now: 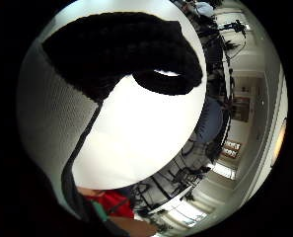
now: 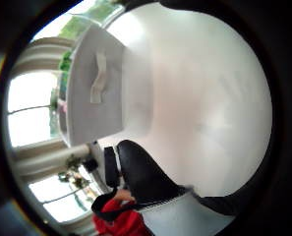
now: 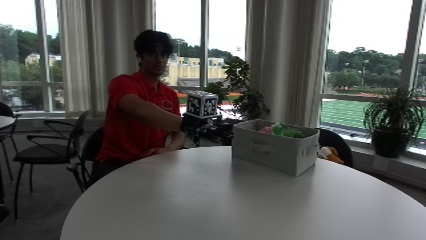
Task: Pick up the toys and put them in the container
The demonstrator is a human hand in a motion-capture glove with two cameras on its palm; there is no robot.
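A grey fabric container (image 3: 269, 150) with a side handle stands on the round white table (image 3: 219, 200), towards the window side. Green and pink soft toys (image 3: 283, 131) show above its rim. My gloved right hand (image 3: 194, 122) hangs in the air above the table's far edge, left of the container and apart from it. Its black fingers (image 1: 121, 49) curve loosely over bare tabletop (image 1: 136, 138) and hold nothing. The thumb side palm view shows the container (image 2: 96, 98) a short way off, beyond the black thumb (image 2: 140, 172).
An orange and white toy (image 3: 327, 154) lies behind the container, off the table, on a dark chair. Chairs (image 3: 46, 150) stand at the left, and potted plants (image 3: 393, 125) line the window sill.
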